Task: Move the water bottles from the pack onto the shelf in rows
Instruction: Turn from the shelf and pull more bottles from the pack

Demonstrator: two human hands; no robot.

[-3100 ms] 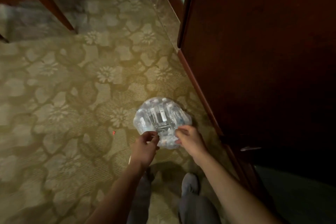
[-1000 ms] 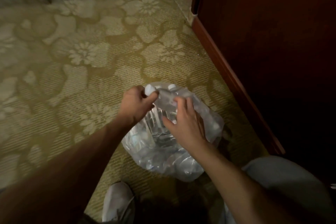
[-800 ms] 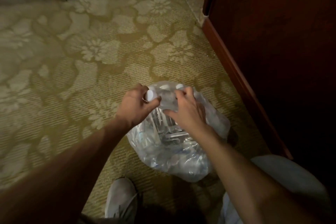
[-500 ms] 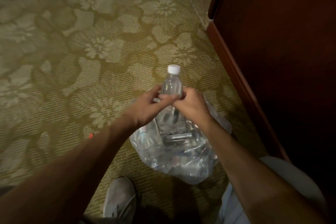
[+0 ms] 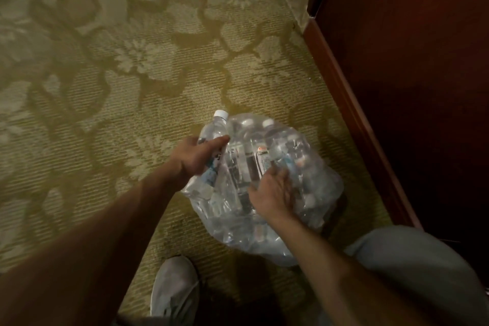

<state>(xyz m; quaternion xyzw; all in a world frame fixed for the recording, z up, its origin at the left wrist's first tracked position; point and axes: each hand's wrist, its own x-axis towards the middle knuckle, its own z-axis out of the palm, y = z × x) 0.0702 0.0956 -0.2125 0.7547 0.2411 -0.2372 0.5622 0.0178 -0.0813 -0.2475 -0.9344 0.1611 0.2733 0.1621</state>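
Left hand (image 5: 197, 157) grips a water bottle (image 5: 215, 137) by its body at the pack's left edge, apparently drawing it free, while the right hand (image 5: 274, 190) lies loose-fingered on the pack (image 5: 264, 185) on the carpet (image 5: 132, 87), probably steadying it.

Half a second ago both hands held one bottle (image 5: 217, 132) upright above the pack (image 5: 264, 185). Now only the left hand (image 5: 197, 157) grips it, tilted, down at the pack's left edge, cap pointing away. The right hand (image 5: 274, 190) has let go and dropped onto the pack's wrap, fingers spread. Camera has drawn closer to the pack since three seconds ago.
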